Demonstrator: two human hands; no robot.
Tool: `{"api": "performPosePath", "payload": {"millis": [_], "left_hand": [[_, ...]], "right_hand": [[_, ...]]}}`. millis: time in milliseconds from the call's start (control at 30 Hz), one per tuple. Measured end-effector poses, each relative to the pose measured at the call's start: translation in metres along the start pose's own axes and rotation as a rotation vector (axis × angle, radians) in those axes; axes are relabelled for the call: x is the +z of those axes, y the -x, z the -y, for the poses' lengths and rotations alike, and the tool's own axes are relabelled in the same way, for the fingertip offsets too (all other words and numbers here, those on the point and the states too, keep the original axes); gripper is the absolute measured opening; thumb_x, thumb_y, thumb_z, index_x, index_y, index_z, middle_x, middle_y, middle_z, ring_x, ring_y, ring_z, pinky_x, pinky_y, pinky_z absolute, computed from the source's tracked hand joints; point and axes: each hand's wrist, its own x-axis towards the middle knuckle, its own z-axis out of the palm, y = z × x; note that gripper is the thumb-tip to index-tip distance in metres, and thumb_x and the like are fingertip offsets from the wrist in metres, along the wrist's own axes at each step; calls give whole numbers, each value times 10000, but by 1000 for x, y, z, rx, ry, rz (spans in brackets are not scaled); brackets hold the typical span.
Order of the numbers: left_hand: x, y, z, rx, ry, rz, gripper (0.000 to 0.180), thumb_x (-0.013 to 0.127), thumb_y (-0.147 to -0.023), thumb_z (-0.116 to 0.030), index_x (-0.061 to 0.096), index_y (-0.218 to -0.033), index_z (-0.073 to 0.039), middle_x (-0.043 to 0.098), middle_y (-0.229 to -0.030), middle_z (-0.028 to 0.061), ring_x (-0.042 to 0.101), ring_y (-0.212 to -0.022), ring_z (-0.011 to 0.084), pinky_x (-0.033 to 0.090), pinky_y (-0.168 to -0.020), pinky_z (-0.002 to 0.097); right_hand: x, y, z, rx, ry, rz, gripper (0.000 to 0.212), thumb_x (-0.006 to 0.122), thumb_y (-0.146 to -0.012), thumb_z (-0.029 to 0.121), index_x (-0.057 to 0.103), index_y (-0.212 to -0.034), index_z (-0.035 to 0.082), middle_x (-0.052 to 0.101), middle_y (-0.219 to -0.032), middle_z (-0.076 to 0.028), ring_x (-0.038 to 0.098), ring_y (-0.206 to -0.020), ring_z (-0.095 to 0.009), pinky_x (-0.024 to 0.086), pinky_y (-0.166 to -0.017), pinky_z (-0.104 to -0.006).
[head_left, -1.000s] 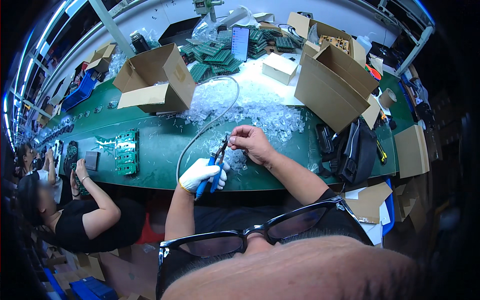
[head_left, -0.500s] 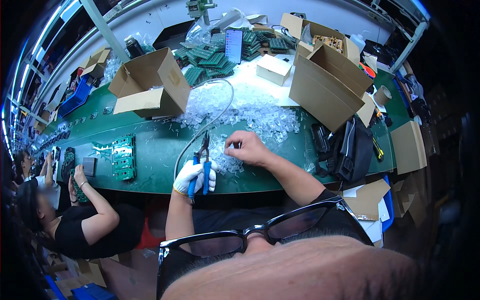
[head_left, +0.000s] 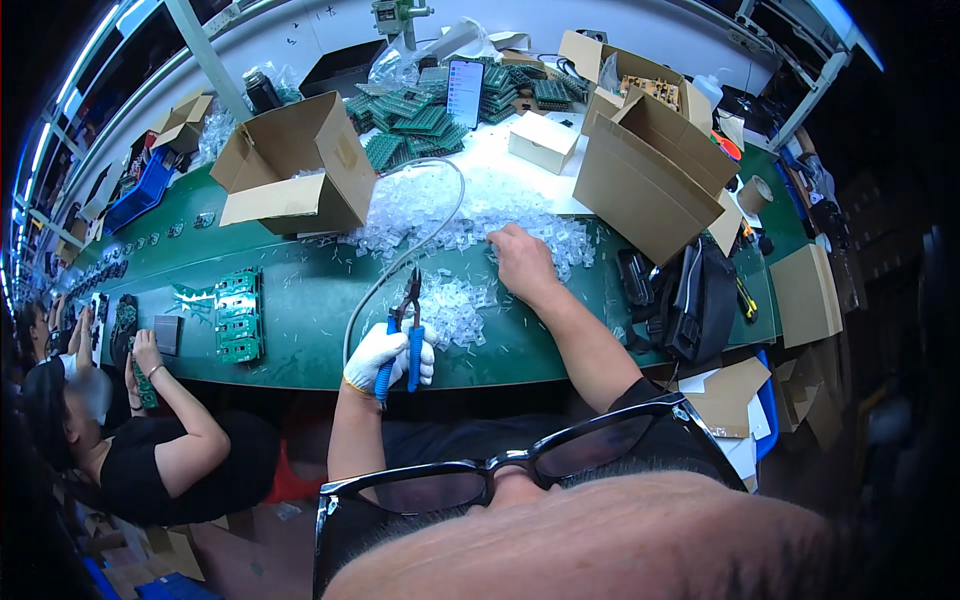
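Note:
My left hand (head_left: 372, 357), in a white glove, is wrapped around blue-handled pliers (head_left: 414, 350). Their dark jaws point away from me and stand apart from each other. Bare, my right hand (head_left: 525, 264) reaches to the near edge of a large heap of small clear plastic pieces (head_left: 450, 205). Its fingers are bent and drawn together; whatever they pinch is too small or hidden to make out. Between my hands and close to the pliers lies a smaller heap of clear plastic pieces (head_left: 455, 312). A grey cable (head_left: 375, 292) curves past the pliers and over the large heap.
Cardboard boxes stand left (head_left: 345, 170) and right (head_left: 640, 175) of the heap. Behind are stacked green circuit boards (head_left: 420, 115), a phone (head_left: 465, 92) and a white box (head_left: 542, 140). A black bag (head_left: 695, 305) lies right. At left, another person (head_left: 185, 450) holds a board.
My right hand has moved away from the smaller heap, forward and to the right, to the large heap's edge. My left hand keeps the pliers in nearly the same place.

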Motion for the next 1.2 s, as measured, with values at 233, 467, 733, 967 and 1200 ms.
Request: {"api": "performPosePath", "payload": {"millis": [233,467,733,967,1200], "left_hand": [[5,1,-2,0,-34,-28,735,869,-862,-438,621,-1301,98,730,-976,168,737,-833,272,628,-755,449],[14,2,-6,-46,-58,-35,735,863,-872,-440,631,-1300,109,725,-963,142,720,-822,242,623,-766,421],[26,0,-10,-58,-127,-62,671,846,-899,-419,654,-1279,100,722,-958,126,715,-815,224,622,-765,403],[21,1,-7,-55,-94,-48,661,854,-895,-403,655,-1279,97,731,-955,134,726,-819,233,626,-767,398],[25,-5,-8,-101,-158,-84,571,828,-925,-356,664,-1271,67,745,-944,134,744,-798,235,644,-751,391]], "right_hand": [[3,-4,-3,-54,-87,-181,234,688,-904,28,747,-1125,80,697,-1003,-151,714,-943,-386,584,-839,-496],[6,-7,3,252,-1113,91,306,635,-989,-26,629,-1291,17,651,-987,-68,712,-918,-173,593,-806,-330],[7,-9,0,338,-1038,98,385,622,-1000,-25,562,-1381,-8,657,-1107,-118,733,-926,-191,615,-802,-310],[2,-5,11,355,-1184,68,388,654,-996,-30,553,-1370,-11,645,-1133,-114,734,-919,-187,603,-795,-290],[2,12,34,323,-1543,260,477,716,-948,-44,544,-1392,-28,675,-1189,-145,727,-997,-200,613,-870,-318]]}}
